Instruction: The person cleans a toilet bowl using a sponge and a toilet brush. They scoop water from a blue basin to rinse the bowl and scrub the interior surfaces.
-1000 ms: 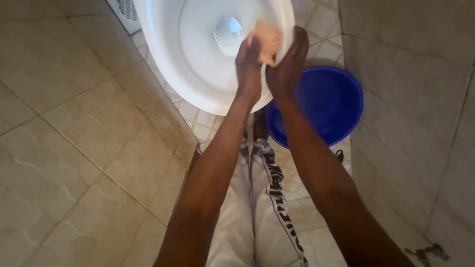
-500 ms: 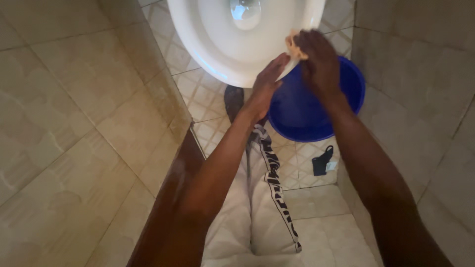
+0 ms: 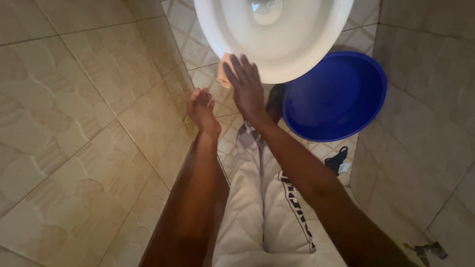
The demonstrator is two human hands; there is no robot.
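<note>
A white toilet bowl (image 3: 297, 47) fills the top of the view. My right hand (image 3: 246, 88) presses a pale peach cloth (image 3: 225, 70) flat against the bowl's outer near-left rim; the hand covers most of the cloth. My left hand (image 3: 202, 109) hangs lower and to the left, by the tiled wall, fingers loosely curled, with nothing in it. Below both arms are my legs in white trousers with a dark patterned side stripe (image 3: 297, 207).
A blue plastic basin (image 3: 336, 99) stands on the floor right of the bowl. Beige tiled walls close in on the left (image 3: 74, 123) and right (image 3: 425, 123). A small dark object (image 3: 336, 160) lies on the patterned floor tiles near the right wall.
My right hand carried the cloth from the bowl's right rim, above the basin, across to its left outer side. My left hand let go and dropped left. The view tilted downward.
</note>
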